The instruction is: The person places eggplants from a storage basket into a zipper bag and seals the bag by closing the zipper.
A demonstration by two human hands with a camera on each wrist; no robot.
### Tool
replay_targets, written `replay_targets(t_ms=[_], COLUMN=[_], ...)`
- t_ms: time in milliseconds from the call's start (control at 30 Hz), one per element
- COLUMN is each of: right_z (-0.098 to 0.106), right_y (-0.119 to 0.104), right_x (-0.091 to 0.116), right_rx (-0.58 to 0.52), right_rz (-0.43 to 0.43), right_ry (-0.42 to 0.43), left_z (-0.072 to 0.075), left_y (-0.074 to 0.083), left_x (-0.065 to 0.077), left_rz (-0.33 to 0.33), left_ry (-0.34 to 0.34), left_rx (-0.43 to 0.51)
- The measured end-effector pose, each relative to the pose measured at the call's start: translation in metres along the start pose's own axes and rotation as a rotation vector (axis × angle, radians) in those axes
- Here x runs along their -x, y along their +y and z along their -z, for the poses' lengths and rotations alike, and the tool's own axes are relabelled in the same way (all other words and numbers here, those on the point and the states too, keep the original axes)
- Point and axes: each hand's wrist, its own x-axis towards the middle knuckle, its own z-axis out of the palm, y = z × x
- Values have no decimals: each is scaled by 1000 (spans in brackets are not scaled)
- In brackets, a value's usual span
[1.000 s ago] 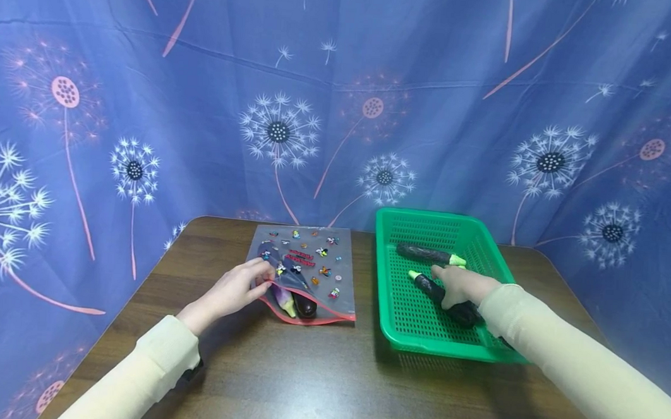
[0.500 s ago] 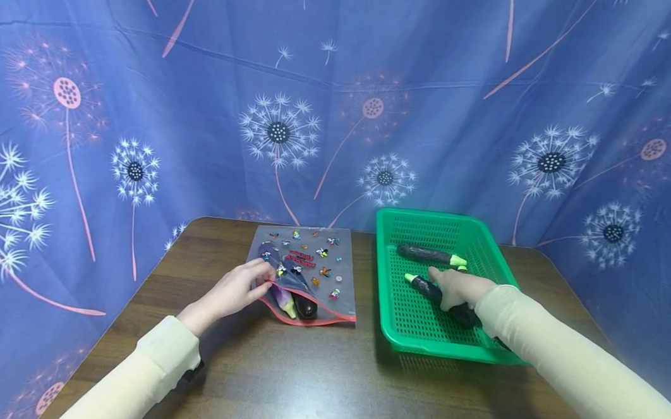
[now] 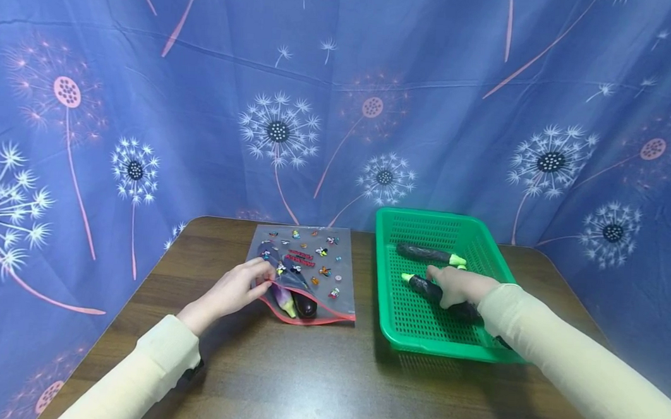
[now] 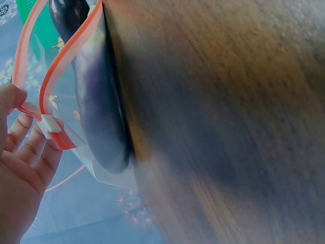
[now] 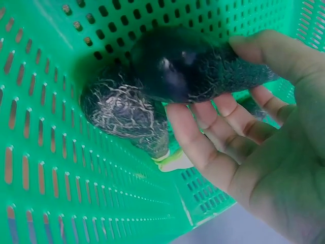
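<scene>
My left hand [image 3: 239,288] pinches the left corner of a clear zip bag [image 3: 338,316] with a red zip edge and printed cartoon figures. Its mouth gapes toward me; a white slider [image 4: 49,125] shows beside the fingers in the left wrist view. Inside lie a purple eggplant [image 3: 284,300] with a pale green cap and a darker eggplant [image 3: 306,306]. In the green basket, my right hand [image 3: 458,287] grips a dark eggplant [image 5: 203,68], thumb on one side and fingers on the other. Another eggplant [image 5: 119,104] with scarred skin lies against it, mostly hidden in the head view.
The green plastic basket [image 3: 386,301] with slotted walls stands at the right of the wooden table [image 3: 281,377]. One more dark eggplant [image 3: 424,252] lies near its back. A blue curtain [image 3: 343,58] with dandelion prints hangs right behind the table.
The eggplant under my right hand has shifted slightly left in the basket, its green stem end moving along. My left hand and the bag have stayed put.
</scene>
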Motion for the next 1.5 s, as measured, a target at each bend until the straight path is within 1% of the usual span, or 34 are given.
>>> replay_targets(t_ms=[333,733,867,1100,1200,1367,1500], right_z=[14,40,47,61,65,72,77], right_y=[-7,-10,-11,-16,-18,-23,-29], right_x=[8,21,26,35,38,43,47], right_rx=[69,129,120,108,87,77,99], right_rz=[44,34,41,57,66,97,117], right_ry=[53,141,160,171,182,230,280], left_z=[-1,-2,-1,0,1,0,-2], left_y=[-1,-5,-5,-3,-3,-3,-5], left_x=[0,-1,-2,-2,-2,-1,0], left_rz=[-10,-47,-52,-37,-31,-28,-32], left_ry=[0,9,11,0,-6,-11,-5], left_rx=[4,10,12,6,5,5,2])
